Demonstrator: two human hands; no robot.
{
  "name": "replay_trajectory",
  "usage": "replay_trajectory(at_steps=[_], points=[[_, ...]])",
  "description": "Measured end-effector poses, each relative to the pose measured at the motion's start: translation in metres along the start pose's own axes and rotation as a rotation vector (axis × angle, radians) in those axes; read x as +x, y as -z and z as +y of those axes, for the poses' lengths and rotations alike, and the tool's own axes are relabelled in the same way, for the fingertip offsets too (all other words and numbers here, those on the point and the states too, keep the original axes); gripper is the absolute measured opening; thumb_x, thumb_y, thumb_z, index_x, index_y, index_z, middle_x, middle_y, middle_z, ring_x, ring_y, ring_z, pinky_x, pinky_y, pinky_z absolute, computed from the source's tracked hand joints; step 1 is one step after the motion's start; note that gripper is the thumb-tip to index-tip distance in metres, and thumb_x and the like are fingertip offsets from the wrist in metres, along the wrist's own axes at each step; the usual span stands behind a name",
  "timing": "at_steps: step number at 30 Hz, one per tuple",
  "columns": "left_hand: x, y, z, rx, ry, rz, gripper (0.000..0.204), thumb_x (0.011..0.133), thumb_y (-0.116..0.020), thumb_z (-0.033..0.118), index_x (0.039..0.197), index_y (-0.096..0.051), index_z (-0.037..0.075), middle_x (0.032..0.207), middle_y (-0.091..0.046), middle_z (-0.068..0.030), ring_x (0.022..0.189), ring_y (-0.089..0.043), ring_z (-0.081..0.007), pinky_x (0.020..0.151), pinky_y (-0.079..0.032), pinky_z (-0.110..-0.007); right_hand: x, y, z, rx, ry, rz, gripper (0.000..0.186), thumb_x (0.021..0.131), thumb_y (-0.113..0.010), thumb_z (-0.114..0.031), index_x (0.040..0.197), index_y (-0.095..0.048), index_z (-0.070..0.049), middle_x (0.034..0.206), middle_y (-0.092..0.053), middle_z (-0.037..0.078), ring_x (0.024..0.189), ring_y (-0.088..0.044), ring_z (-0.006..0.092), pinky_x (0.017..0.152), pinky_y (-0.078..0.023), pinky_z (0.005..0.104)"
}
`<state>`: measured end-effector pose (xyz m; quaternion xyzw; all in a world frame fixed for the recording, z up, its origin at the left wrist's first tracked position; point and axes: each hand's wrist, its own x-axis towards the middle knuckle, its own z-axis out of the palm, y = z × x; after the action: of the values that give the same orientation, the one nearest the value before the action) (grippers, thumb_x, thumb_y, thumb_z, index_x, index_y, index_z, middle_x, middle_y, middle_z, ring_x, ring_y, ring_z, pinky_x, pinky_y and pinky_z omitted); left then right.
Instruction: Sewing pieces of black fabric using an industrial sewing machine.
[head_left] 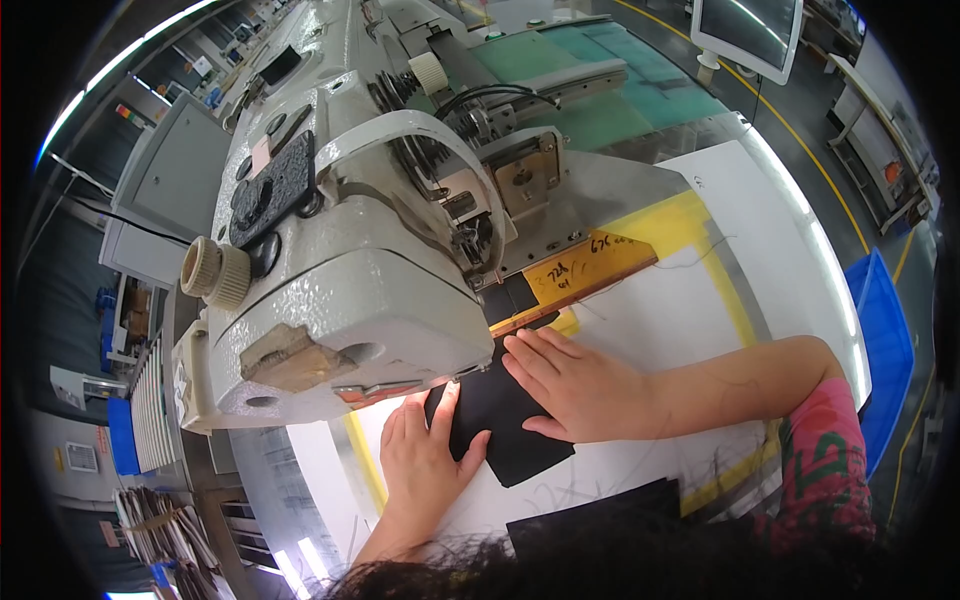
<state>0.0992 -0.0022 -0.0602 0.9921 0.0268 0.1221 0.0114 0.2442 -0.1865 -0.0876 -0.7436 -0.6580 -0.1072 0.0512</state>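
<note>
A black flat piece of material (507, 430) lies on the white work surface under the front of a large sewing machine (370, 280). My left hand (425, 465) rests on its left edge, fingers spread, the fingertips partly beneath the machine head. Flat on the piece's right side lies my right hand (585, 390), its fingers stretched toward an amber template plate (590, 272) with handwriting on it. The far end of the black piece passes up to this plate. Neither hand grips anything that I can see.
Another black piece (610, 512) lies near the front edge, partly hidden by dark hair. Yellow tape (735, 300) borders the white surface. A blue bin (885, 345) stands at the right, and a monitor (747, 35) at the far right. Stacked sheets (165, 535) sit at lower left.
</note>
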Motion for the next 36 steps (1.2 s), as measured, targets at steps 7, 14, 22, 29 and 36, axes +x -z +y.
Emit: replay_trajectory(at_steps=[7,14,22,29,36], points=[[0.006,-0.004,0.009,-0.008,0.044,-0.027,0.061,0.071,-0.074,0.034,0.123,-0.055,0.008,0.114,-0.052,-0.0148,0.099,-0.055,-0.033,0.085,-0.045,-0.041,-0.009,-0.002,0.02,0.199,0.042,0.013,0.061,0.092,-0.05,-0.043,0.126,-0.051,0.007,0.135,-0.045,0.024,0.128,-0.041,0.0338,0.11,-0.028,0.0405],[0.006,-0.005,0.014,0.01,0.09,-0.022,0.061,0.071,-0.074,0.033,0.124,-0.055,0.008,0.116,-0.052,-0.0157,0.102,-0.054,-0.0351,0.088,-0.044,-0.043,-0.04,0.016,0.053,0.592,0.025,-0.045,0.038,0.081,-0.061,-0.017,0.115,-0.058,0.001,0.118,-0.055,0.012,0.113,-0.052,0.0251,0.094,-0.043,0.0371],[0.021,0.016,0.032,-0.133,0.043,-0.013,0.047,0.077,-0.072,0.027,0.116,-0.058,0.005,0.112,-0.056,-0.0115,0.103,-0.056,-0.0302,0.091,-0.042,-0.043,-0.021,0.022,0.065,0.257,0.125,0.168,0.023,0.076,-0.062,-0.011,0.098,-0.063,-0.006,0.103,-0.059,0.005,0.097,-0.058,0.0183,0.082,-0.047,0.0313],[0.043,-0.003,0.061,-0.334,-0.147,0.16,0.026,0.076,-0.071,0.015,0.099,-0.062,0.007,0.103,-0.06,-0.0057,0.092,-0.061,-0.023,0.076,-0.047,-0.035,-0.015,0.004,0.077,0.237,0.193,0.382,0.021,0.077,-0.06,-0.015,0.096,-0.064,-0.007,0.105,-0.061,0.005,0.102,-0.056,0.0194,0.083,-0.048,0.0331],[0.056,-0.032,0.074,-0.258,-0.122,0.072,0.029,0.08,-0.064,0.013,0.107,-0.058,0.003,0.111,-0.058,-0.0111,0.101,-0.058,-0.0276,0.088,-0.046,-0.037,-0.029,-0.009,0.069,0.263,0.137,0.251,0.019,0.079,-0.058,-0.015,0.095,-0.063,-0.005,0.112,-0.062,0.01,0.112,-0.056,0.0246,0.099,-0.044,0.0369]])
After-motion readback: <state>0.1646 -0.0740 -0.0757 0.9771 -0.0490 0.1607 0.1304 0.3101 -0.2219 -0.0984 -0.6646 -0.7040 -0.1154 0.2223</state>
